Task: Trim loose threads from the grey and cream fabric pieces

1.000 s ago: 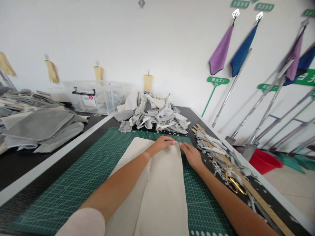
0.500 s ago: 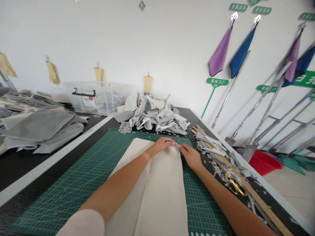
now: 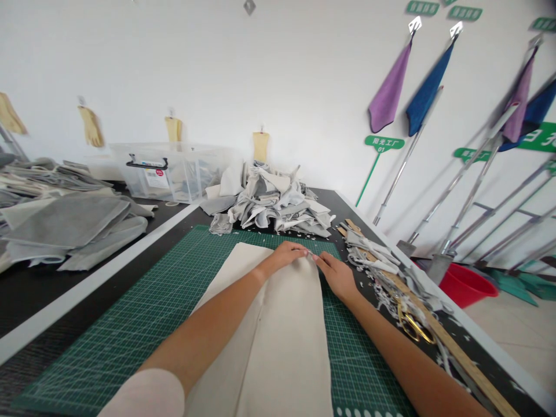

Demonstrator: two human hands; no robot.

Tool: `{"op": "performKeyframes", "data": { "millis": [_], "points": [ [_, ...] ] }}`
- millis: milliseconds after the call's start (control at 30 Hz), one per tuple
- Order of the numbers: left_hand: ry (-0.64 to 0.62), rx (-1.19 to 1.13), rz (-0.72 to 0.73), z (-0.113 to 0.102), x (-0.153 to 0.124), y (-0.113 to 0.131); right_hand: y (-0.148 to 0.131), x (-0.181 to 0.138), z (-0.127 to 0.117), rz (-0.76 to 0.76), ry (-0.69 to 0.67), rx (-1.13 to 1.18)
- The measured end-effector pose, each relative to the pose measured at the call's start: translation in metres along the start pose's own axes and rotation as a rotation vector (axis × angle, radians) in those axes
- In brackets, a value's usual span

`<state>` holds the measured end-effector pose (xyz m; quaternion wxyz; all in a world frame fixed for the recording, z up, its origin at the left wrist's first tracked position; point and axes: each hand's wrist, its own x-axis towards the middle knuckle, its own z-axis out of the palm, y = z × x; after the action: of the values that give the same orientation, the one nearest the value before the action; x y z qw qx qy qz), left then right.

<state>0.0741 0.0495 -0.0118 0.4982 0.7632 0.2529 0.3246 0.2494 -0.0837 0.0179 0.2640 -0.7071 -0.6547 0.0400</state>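
- Green cutting mat (image 3: 108, 341) beneath cream fabric panel (image 3: 282, 353)
- Left hand (image 3: 286, 253): fingers curled on panel's far edge, grip unclear
- Right hand (image 3: 339, 277): fingers just beside left hand, grip unclear

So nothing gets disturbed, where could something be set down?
Green cutting mat lies bare left of the cream cloth, above the left forearm. Right of the right hand, fabric scraps and scissors crowd the table.

Black table (image 3: 334, 200), green cutting mat (image 3: 87, 347), grey fabric scraps (image 3: 269, 200), gold scissors (image 3: 410, 324)
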Motion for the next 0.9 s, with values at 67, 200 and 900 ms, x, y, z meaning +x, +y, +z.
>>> {"op": "performKeyframes", "data": {
  "millis": [67,200,900],
  "points": [
    [0.010,0.022,0.010,0.0012,0.0008,-0.0020,0.0010,0.0002,0.0008,-0.008,-0.002,0.001],
    [0.032,0.045,0.024,0.0020,0.0003,-0.0027,0.0025,0.0008,0.0019,-0.011,-0.014,0.000],
    [0.070,0.104,0.009,0.0042,-0.0011,-0.0028,0.0020,0.0029,0.0033,0.029,-0.048,-0.054]
  ]
}}
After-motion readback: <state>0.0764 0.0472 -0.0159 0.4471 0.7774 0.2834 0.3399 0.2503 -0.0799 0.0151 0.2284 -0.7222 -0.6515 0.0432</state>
